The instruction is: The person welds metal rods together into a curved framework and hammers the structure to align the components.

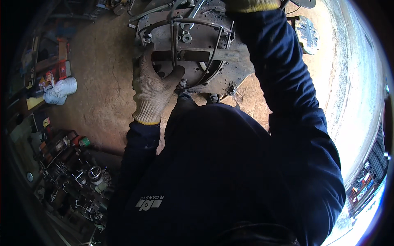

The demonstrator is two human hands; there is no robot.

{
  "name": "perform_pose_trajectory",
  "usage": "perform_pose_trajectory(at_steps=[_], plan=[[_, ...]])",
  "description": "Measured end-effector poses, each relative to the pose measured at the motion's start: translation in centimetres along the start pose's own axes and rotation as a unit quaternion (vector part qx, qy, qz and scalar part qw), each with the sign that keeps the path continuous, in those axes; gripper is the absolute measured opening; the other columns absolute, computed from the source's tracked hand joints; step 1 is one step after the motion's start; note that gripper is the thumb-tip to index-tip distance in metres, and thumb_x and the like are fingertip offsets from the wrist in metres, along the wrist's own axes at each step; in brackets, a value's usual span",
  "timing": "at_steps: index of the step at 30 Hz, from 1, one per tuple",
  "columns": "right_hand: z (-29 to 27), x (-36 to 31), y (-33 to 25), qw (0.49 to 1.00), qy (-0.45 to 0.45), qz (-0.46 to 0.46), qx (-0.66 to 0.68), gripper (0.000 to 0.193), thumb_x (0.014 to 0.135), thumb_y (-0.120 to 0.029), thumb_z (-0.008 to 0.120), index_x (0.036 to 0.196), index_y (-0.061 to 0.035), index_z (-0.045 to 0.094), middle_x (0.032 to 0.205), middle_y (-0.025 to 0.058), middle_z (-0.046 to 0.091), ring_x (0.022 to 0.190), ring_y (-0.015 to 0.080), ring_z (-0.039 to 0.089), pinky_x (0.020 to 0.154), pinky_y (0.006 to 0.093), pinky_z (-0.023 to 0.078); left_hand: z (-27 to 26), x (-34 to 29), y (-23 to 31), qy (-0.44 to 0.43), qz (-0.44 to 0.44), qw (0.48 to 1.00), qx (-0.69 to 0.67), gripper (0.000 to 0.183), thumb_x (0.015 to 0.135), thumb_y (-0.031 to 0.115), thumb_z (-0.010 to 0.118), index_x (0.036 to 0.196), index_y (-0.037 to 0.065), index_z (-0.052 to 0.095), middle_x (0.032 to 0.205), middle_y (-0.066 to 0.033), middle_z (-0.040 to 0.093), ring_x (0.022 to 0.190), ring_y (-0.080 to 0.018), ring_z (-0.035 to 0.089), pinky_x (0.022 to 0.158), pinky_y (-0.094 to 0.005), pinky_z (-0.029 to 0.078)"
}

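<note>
My left hand, in a knitted work glove with a yellow-edged cuff, lies at the left side of a curved metal rod frame. Its forefinger and thumb are spread apart; the thumb tip meets the foot of an upright rod, and the other fingers are mostly hidden. The frame stands on a worn steel plate with holes, and a flat metal bar crosses inside it. Beyond lie round nuts and a wrench. Only the glove cuff of my right hand shows at the top edge; its fingers are out of sight.
A machine with handwheels stands at the lower left. Red metal parts and a white rounded object are on the left. Right of the plate sits a pale, dark-patterned block on the brown floor. Dark grit lies on the plate.
</note>
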State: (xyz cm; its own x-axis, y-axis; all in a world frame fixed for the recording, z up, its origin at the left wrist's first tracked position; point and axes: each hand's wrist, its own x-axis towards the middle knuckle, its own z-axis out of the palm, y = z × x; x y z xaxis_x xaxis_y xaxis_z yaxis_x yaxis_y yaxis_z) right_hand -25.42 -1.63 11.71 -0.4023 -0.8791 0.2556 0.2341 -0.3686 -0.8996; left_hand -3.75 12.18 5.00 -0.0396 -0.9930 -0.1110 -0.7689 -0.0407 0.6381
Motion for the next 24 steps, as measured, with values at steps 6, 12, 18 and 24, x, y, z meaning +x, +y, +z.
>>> perform_pose_trajectory(at_steps=[6, 12, 18, 24], plan=[[-2.4, 2.7, 2.4, 0.942, -0.029, 0.119, 0.311, 0.016, 0.102, -0.02, 0.062, 0.105, -0.0045, 0.062, 0.084, 0.0093, 0.066, 0.08, 0.0244, 0.066, 0.075, 0.038, 0.056, 0.3, 0.2, -0.2, 0.001, 0.013, 0.999, -0.035, 0.096, 0.072, 0.029, 0.088, 0.15, 0.001, 0.039, 0.127, -0.0224, 0.051, 0.113, -0.0302, 0.06, 0.082, -0.0377, 0.062], [-9.2, 0.3, -1.5, 0.988, -0.09, -0.127, 0.0, 0.025, 0.108, -0.029, 0.054, 0.109, -0.0063, 0.063, 0.086, 0.0038, 0.063, 0.08, 0.0159, 0.062, 0.076, 0.0331, 0.053, 0.5, 0.2, -1.6, 0.003, 0.017, 1.0, 0.001, 0.102, 0.075, 0.036, 0.088, 0.154, 0.004, 0.032, 0.135, -0.0243, 0.049, 0.126, -0.0335, 0.054, 0.098, -0.0459, 0.056], [-10.7, 0.0, 2.8, 0.983, 0.177, 0.009, 0.045, 0.043, 0.105, -0.051, 0.055, 0.122, -0.0115, 0.06, 0.084, -0.0014, 0.059, 0.074, 0.0116, 0.055, 0.069, 0.0302, 0.048, -0.2, 0.2, -1.3, -0.025, 0.011, 0.999, 0.028, 0.101, 0.08, 0.043, 0.085, 0.156, 0.005, 0.031, 0.15, -0.0261, 0.046, 0.134, -0.0388, 0.053, 0.107, -0.0475, 0.05], [-14.0, 1.0, 15.3, 0.96, 0.079, 0.251, 0.096, 0.034, 0.102, -0.034, 0.063, 0.115, -0.0031, 0.069, 0.1, 0.011, 0.074, 0.083, 0.0255, 0.068, 0.075, 0.0382, 0.054, 0.0, 0.1, -0.6, -0.034, 0.015, 0.999, 0.001, 0.094, 0.081, 0.043, 0.085, 0.152, -0.001, 0.04, 0.149, -0.0282, 0.047, 0.138, -0.0408, 0.049, 0.113, -0.0467, 0.043]])
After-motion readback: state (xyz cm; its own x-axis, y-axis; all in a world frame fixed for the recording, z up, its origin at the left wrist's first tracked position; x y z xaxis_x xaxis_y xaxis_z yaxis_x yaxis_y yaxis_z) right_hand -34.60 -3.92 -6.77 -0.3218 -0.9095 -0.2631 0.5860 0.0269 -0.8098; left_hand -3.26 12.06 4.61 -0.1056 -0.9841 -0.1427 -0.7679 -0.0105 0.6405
